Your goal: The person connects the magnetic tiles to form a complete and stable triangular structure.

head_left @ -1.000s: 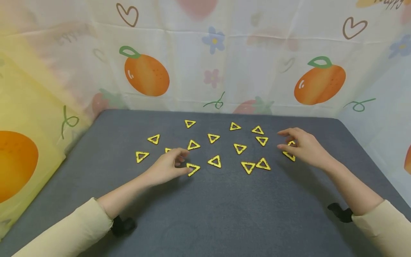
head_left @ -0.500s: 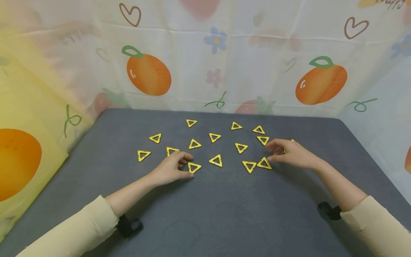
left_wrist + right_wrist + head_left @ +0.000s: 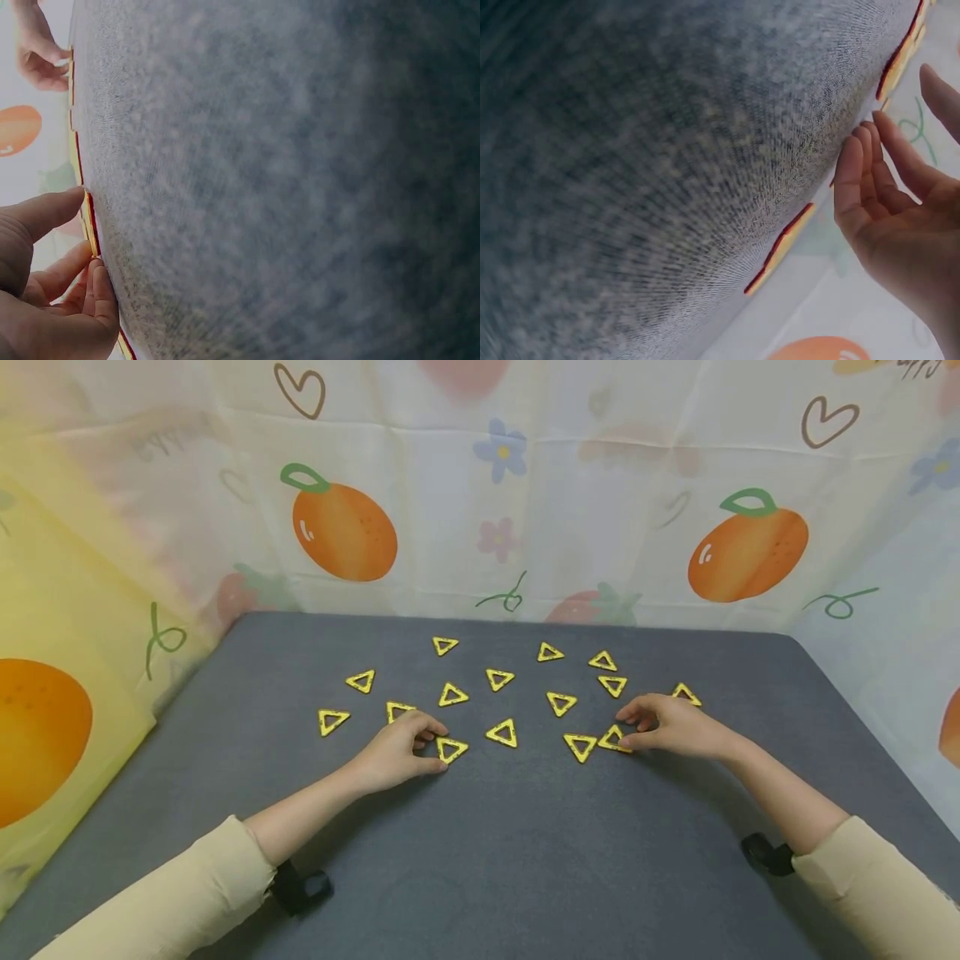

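My left hand pinches a flat yellow hollow triangle lying on the dark table, thumb on its near corner and fingers at its far side. In the left wrist view, the triangle shows its red underside edge between thumb and fingertips. Over to the right, my right hand hovers with thumb and fingers spread at another yellow triangle, the thumb overlapping its right corner. Seen from the right wrist, that hand's fingertips stand just short of the triangle pieces.
Several matching triangles are scattered across the back half of the grey table. One triangle lies right beside the piece at my right hand; another triangle lies behind that hand. A fruit-print curtain hangs behind the table.
My right hand has moved left, from the pair of triangles at the far right to the one near the middle right. The left thumb and fingers have settled around their triangle.
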The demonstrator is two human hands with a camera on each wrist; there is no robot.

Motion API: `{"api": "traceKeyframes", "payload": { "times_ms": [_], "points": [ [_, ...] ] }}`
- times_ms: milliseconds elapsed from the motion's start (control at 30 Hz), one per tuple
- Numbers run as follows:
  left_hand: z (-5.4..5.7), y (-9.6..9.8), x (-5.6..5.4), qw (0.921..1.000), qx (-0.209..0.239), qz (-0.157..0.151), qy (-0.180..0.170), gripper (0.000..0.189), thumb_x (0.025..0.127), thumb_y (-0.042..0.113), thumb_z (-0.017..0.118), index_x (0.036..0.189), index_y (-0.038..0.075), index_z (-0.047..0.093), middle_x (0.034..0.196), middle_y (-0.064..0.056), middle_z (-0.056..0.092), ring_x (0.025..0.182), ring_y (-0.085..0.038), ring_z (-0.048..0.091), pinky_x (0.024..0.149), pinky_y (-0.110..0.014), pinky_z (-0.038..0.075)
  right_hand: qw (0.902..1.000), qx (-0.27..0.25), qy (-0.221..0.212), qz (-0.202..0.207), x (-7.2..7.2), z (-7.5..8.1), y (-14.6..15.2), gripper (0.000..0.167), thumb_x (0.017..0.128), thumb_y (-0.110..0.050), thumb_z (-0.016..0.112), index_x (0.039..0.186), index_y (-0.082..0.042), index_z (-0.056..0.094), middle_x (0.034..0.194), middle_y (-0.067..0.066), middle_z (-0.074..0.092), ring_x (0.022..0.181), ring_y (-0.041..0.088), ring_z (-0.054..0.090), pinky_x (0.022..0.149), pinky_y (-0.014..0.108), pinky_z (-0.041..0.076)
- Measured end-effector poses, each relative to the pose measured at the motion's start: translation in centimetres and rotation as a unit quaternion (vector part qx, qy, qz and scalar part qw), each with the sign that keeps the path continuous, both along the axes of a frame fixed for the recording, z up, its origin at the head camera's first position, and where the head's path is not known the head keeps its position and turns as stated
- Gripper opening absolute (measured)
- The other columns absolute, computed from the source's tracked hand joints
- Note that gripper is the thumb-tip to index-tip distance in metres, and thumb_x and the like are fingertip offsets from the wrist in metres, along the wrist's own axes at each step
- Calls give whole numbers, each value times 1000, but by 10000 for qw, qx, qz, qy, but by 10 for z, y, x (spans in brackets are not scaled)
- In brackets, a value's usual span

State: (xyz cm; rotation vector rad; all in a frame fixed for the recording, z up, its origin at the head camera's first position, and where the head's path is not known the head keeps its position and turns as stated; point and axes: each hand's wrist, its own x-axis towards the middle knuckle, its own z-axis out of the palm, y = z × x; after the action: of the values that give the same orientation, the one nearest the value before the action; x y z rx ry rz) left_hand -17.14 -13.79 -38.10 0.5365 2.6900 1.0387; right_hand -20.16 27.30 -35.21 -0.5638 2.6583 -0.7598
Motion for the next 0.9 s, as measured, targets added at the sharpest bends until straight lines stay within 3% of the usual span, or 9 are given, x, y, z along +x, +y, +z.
{"api": "traceKeyframes", "payload": {
  "times_ms": [633, 900],
  "points": [
    [-2, 4, -4, 9997, -145, 192, 23, 39, 85, 18, 78, 118, 4, 64, 118, -14, 57, 109, -27, 57, 97, -42, 51, 9993, 104, 363, -17, -1, -9, -6, 43, 84, -31, 78, 117, -7, 64, 115, 14, 63, 100, 23, 60, 85, 41, 50],
    [0, 6, -2, 9990, -251, 209, 300, 37, 83, 16, 80, 113, 3, 65, 112, -15, 58, 101, -25, 58, 91, -41, 52, 9989, 166, 442, -44, -3, -11, -6, 38, 84, -30, 79, 113, -9, 65, 112, 12, 64, 97, 22, 60, 83, 39, 50]
  ]
}}
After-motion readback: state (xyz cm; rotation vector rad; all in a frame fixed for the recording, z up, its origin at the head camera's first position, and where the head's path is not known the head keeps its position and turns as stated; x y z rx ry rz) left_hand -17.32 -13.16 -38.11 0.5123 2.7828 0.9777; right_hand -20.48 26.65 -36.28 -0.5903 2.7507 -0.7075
